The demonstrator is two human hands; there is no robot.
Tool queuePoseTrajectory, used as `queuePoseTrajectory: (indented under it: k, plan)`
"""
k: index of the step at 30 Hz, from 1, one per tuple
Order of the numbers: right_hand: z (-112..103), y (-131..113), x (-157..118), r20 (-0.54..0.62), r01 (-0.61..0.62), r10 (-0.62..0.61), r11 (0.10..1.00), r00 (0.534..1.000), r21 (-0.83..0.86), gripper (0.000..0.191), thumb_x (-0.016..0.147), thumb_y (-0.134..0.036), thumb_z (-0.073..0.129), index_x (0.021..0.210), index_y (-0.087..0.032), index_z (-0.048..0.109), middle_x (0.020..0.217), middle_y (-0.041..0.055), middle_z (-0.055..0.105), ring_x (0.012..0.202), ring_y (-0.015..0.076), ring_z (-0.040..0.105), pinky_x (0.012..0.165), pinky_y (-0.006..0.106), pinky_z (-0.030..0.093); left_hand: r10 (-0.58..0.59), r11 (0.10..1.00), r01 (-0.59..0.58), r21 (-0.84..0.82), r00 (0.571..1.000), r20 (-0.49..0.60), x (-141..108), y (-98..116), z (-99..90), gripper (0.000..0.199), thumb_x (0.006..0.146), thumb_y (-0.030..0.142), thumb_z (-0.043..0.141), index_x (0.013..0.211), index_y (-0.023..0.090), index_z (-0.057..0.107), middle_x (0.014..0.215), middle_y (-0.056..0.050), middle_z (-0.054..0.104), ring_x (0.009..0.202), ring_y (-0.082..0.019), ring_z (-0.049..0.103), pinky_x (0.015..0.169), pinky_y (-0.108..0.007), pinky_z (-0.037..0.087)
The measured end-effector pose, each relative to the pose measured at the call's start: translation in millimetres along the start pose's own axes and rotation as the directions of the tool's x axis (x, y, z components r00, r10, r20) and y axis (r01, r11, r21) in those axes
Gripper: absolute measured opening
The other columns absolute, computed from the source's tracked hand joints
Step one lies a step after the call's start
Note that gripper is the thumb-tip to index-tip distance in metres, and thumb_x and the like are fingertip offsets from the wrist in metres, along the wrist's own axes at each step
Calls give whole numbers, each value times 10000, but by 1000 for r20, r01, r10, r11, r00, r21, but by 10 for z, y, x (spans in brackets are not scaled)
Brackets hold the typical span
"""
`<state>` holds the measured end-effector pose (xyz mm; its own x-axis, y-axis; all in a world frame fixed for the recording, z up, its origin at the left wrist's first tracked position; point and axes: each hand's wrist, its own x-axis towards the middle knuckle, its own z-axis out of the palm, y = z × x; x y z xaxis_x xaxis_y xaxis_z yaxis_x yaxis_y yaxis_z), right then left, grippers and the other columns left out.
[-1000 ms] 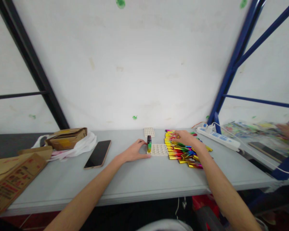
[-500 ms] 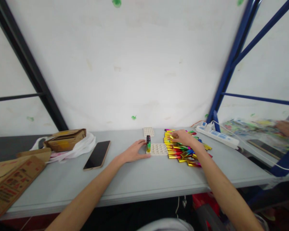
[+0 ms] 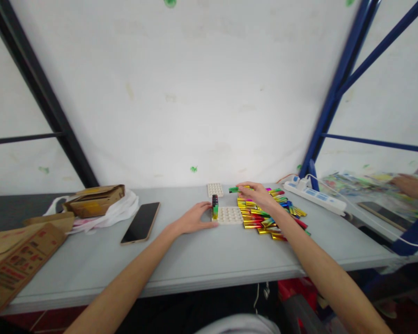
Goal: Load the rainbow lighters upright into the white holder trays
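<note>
My left hand [image 3: 197, 218] curls round the left end of a white tray [image 3: 231, 215] with rows of round wells, thumb along its front and fingers behind. At that end, a row of shiny green-and-gold tubes [image 3: 215, 208] with black tops stands upright in the tray. My right hand [image 3: 256, 194] is above the far side of a loose pile of metallic tubes [image 3: 252, 218] in gold, red, green and blue. Between its thumb and fingers is a shiny green tube [image 3: 233, 189], pointing left; its other end is hidden by the fingers.
A second white tray [image 3: 215, 189] lies near the wall. On the left are a phone [image 3: 140, 223], a cardboard box [image 3: 94, 202] on a white plastic bag [image 3: 125, 207] and a larger carton [image 3: 24, 260]. A power strip [image 3: 315, 197] is at right, beyond which another person's hand [image 3: 413, 188] shows.
My right hand has lifted a green tube from the pile and moved slightly left and away from me. My left hand and the tray have stayed put.
</note>
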<state>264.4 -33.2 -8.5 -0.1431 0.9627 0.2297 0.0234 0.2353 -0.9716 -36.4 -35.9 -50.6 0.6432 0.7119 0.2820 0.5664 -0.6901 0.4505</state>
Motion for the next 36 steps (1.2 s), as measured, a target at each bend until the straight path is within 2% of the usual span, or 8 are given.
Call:
queuePoseTrajectory:
  k: [6, 10, 13, 16, 20, 27, 30, 36]
  plan:
    - [84, 10, -13, 130, -121, 96, 971, 987, 204, 362, 695, -360, 890, 938, -181, 691, 936, 61, 782, 944, 222, 755, 1009, 395, 548, 2, 1000, -2, 4, 1000, 20, 0, 49, -26, 687, 817, 618, 736, 1326, 170, 630, 1467, -162, 573, 1359, -358, 527, 1189, -490, 382]
    - [151, -32, -81, 219, -141, 99, 973, 971, 186, 412, 794, -327, 811, 1153, -206, 649, 1051, 68, 765, 984, 210, 746, 1016, 394, 538, 1, 1000, -1, -6, 1000, 12, 5, 54, -24, 693, 812, 613, 740, 1321, 154, 634, 1455, -169, 581, 1360, -363, 527, 1192, -484, 380]
    - [219, -53, -129, 297, -166, 116, 975, 948, 150, 499, 838, -321, 753, 1305, -228, 605, 1125, 70, 732, 971, 201, 726, 926, 370, 564, -6, 1000, 6, -5, 1000, 16, 5, 44, -17, 699, 810, 628, 734, 1327, 170, 627, 1464, -162, 575, 1363, -360, 524, 1194, -493, 377]
    - [291, -43, -146, 321, -232, 179, 963, 930, 135, 449, 828, -318, 729, 1260, -233, 643, 1034, 48, 708, 808, 158, 675, 739, 293, 552, -10, 1000, 10, 3, 1000, 5, 1, 35, -13, 698, 806, 645, 733, 1336, 206, 617, 1464, -146, 581, 1359, -360, 530, 1190, -499, 385]
    - [364, -11, -142, 323, -282, 240, 955, 916, 88, 345, 835, -415, 716, 1126, -235, 665, 885, 5, 645, 613, 97, 496, 511, 205, 367, -9, 1000, 9, 12, 1000, -2, -4, 29, -11, 718, 797, 647, 740, 1344, 202, 607, 1456, -157, 584, 1345, -367, 542, 1184, -502, 393]
    - [485, -13, -175, 356, -168, 165, 986, 920, -22, 467, 840, -658, 622, 1054, -256, 518, 603, -99, 402, 482, 99, 293, 483, 223, 212, 7, 1000, -7, 4, 1000, -12, -3, 24, -8, 688, 800, 645, 741, 1321, 213, 620, 1429, -145, 602, 1323, -354, 559, 1169, -492, 412]
    - [532, 39, -155, 253, -60, 101, 984, 962, -167, 468, 865, -701, 548, 941, -240, 524, 597, -93, 345, 492, 104, 287, 493, 227, 220, 14, 1000, -14, -1, 1000, -11, -3, 23, -7, 686, 807, 635, 743, 1329, 209, 614, 1436, -149, 597, 1327, -350, 554, 1171, -493, 407]
    - [596, 226, -76, 59, 177, -177, 789, 982, -588, 482, 917, -564, 460, 601, -200, 456, 574, -27, 427, 598, 138, 427, 569, 259, 270, 21, 1000, -21, -6, 1000, -5, -1, 13, 1, 686, 811, 625, 744, 1329, 195, 615, 1438, -160, 593, 1327, -350, 554, 1172, -488, 408]
